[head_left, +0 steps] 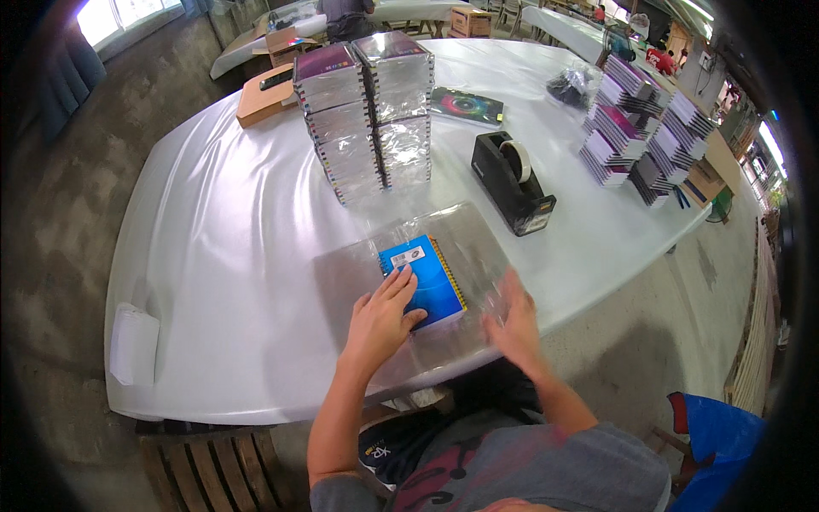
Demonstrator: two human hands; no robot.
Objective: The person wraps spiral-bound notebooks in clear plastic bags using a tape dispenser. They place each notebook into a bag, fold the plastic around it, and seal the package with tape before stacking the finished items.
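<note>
The blue notebook (424, 280) lies flat near the front edge of the white table (230, 247), inside or on a clear plastic sleeve (452, 256) (which of the two cannot be told through the glare). Its spiral-bound edge runs along its right side, and its long axis points away from the person, tilted slightly to the left. The left hand (381, 320) rests palm-down on the near left part of the cover, fingers (399, 286) extended and loosely spread, pressing rather than gripping; it is the nearer hand and is in contact with the notebook. The right hand (512, 320) is open and flat just to the right of the notebook, on the plastic sleeve; it is blurred, and it holds nothing that can be seen. The notebook thus lies directly ahead of the left hand and to the left of the right hand. Beyond the sleeve, a black tape dispenser (512, 183) stands to the right and well apart. Further back, two tall stacks of wrapped notebooks (367, 119) stand side by side. At the far right edge of the table lie fanned piles of unwrapped notebooks (640, 128).
</note>
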